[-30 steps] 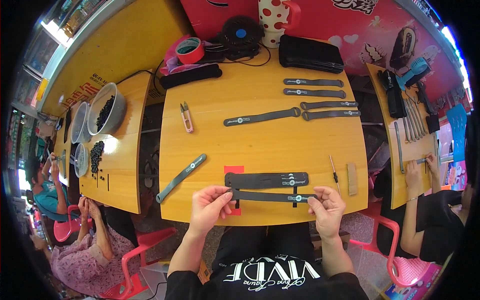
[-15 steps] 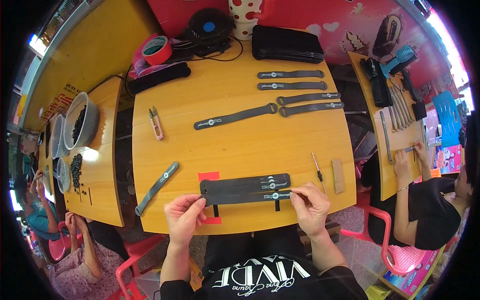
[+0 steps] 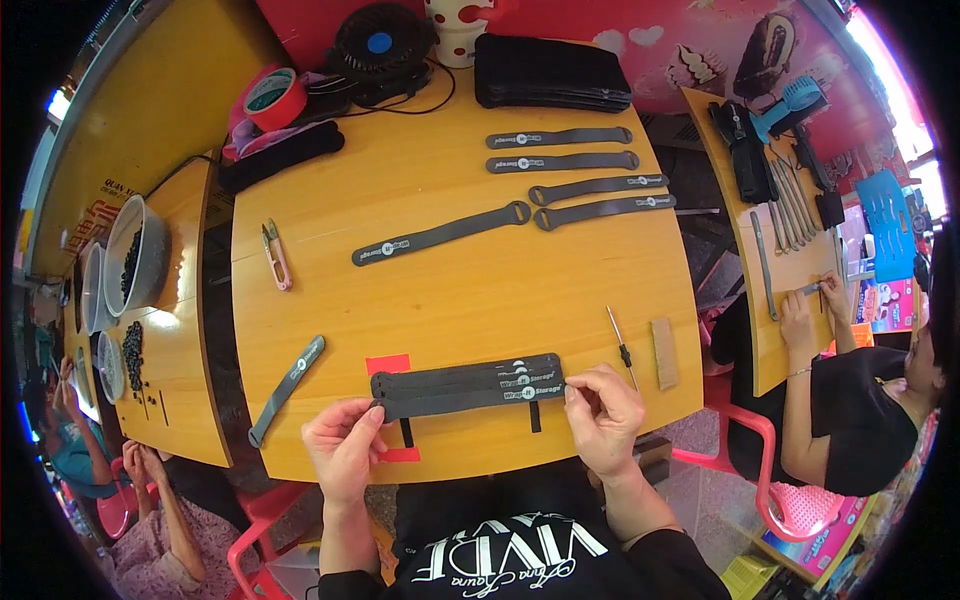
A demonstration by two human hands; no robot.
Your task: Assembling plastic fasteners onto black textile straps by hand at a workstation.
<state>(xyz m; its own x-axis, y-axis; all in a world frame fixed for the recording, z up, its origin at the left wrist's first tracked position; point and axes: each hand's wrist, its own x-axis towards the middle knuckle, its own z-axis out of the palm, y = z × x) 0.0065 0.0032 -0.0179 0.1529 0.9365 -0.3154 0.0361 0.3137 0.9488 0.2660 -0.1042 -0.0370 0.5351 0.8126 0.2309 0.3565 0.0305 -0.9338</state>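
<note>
Now your left hand (image 3: 343,447) and right hand (image 3: 600,412) have fingers pinched on opposite ends of the stacked black straps (image 3: 467,384), lying flat near the worktop's (image 3: 450,290) front edge, over red tape marks (image 3: 388,365).

Straps (image 3: 467,386) betw hands, on table (image 3: 450,300)

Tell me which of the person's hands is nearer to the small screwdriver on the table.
The right hand. It pinches the right end of the stacked black straps, just below-left of the small screwdriver. The left hand holds the straps' far left end.
</note>
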